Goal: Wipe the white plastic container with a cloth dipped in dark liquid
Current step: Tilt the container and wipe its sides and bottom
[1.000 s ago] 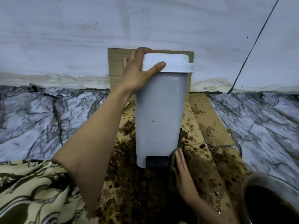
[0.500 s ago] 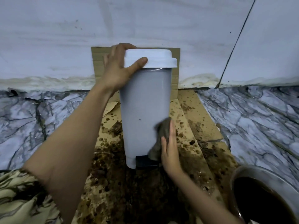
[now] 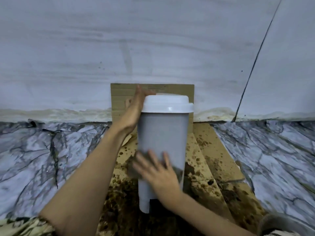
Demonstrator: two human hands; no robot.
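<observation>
Head: right hand [image 3: 159, 174] presses cloth [image 3: 134, 169] on container [image 3: 162, 133].

Makeshift home work corner: marble-pattern floor [image 3: 51, 150], pale wall [image 3: 153, 40], stained cardboard [image 3: 213, 150] spread as a work surface

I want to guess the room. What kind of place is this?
Probably a home floor corner used for messy work: marble-patterned floor, plain wall, and stained cardboard under the white container.
</observation>
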